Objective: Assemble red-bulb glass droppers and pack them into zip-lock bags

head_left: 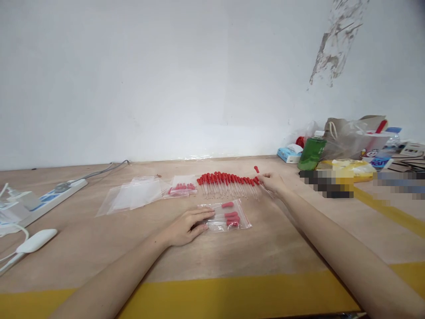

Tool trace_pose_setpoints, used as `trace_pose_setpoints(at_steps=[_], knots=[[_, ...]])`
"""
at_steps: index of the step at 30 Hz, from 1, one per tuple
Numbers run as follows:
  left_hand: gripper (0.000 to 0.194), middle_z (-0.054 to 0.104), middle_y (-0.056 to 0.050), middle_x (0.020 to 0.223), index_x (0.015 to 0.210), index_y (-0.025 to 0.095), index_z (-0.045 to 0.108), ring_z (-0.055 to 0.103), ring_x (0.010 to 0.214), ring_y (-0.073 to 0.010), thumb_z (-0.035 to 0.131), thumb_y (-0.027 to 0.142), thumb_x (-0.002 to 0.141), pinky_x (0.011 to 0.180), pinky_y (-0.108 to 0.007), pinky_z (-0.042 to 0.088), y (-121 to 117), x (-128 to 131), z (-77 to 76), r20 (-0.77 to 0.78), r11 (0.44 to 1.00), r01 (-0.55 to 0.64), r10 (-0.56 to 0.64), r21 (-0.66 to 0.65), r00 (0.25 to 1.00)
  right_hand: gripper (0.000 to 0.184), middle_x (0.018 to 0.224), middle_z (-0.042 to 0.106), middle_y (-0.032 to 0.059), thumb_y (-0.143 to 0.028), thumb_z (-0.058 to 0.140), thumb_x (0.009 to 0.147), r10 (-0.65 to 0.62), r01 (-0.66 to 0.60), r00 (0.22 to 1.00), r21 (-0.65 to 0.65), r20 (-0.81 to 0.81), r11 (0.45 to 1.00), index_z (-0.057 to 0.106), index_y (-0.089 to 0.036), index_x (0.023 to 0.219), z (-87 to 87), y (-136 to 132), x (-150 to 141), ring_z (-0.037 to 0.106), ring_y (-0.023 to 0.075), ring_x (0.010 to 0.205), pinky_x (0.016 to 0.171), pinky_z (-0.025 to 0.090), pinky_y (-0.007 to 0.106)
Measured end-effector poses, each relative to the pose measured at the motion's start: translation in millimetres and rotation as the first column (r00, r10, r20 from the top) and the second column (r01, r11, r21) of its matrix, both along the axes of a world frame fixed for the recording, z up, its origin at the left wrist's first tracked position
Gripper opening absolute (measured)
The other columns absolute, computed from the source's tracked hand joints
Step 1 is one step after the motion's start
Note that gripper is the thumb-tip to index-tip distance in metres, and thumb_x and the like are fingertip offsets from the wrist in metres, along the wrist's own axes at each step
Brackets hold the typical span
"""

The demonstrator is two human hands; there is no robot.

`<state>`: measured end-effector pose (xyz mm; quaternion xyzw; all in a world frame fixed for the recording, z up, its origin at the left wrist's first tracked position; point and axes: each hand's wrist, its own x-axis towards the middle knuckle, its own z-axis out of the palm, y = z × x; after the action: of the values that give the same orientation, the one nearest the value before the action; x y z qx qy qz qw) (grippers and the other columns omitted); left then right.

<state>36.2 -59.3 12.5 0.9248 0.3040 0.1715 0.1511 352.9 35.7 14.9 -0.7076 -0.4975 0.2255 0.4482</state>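
My left hand (187,226) lies with its fingers stretched over the left end of a clear zip bag (245,217), pressing it on the table. Inside the bag are several droppers with red rubber bulbs (232,215); their stems run under my fingers. My right hand (271,182) is at the right end of a row of droppers (229,178), fingers pinched on a dropper whose red bulb (256,169) shows just above the fingertips. Its stem is mostly hidden by the hand. A filled zip bag (182,180) lies left of the row, beside flat, unfilled zip bags (136,195).
On the left are a white power strip (71,189) with plugs and a white cabled device (40,240). At the back right stand a tissue pack (288,155), a green bottle (312,153), a cup (373,146) and plastic bags. Yellow tape (232,297) runs along the front edge.
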Motion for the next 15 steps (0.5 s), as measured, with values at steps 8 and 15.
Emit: trace_pose_setpoints(at_steps=[8, 15], knots=[[0.039, 0.045, -0.002, 0.129, 0.125, 0.027, 0.043, 0.04, 0.119, -0.0189, 0.041, 0.029, 0.086, 0.1, -0.039, 0.032, -1, 1, 1.0, 0.015, 1.0, -0.002, 0.002, -0.009, 1.0, 0.079, 0.059, 0.046, -0.009, -0.014, 0.062, 0.057, 0.319, -0.258, 0.823, 0.191, -0.47, 0.947, 0.015, -0.023, 0.119, -11.1, -53, -35, 0.055, 0.0125, 0.044, 0.042, 0.048, 0.025], [0.038, 0.046, -0.002, 0.128, 0.124, 0.027, 0.045, 0.04, 0.119, -0.0188, 0.042, 0.027, 0.086, 0.1, -0.039, 0.032, -2, 0, 0.3, 0.033, 1.0, -0.006, 0.006, -0.015, 0.999, 0.042, 0.063, 0.051, -0.0062, -0.022, 0.059, 0.067, 0.308, -0.212, 0.752, 0.228, -0.583, 0.95, 0.025, -0.025, 0.092, -31.1, -65, -54, 0.059, 0.0134, 0.052, 0.053, 0.053, 0.029]])
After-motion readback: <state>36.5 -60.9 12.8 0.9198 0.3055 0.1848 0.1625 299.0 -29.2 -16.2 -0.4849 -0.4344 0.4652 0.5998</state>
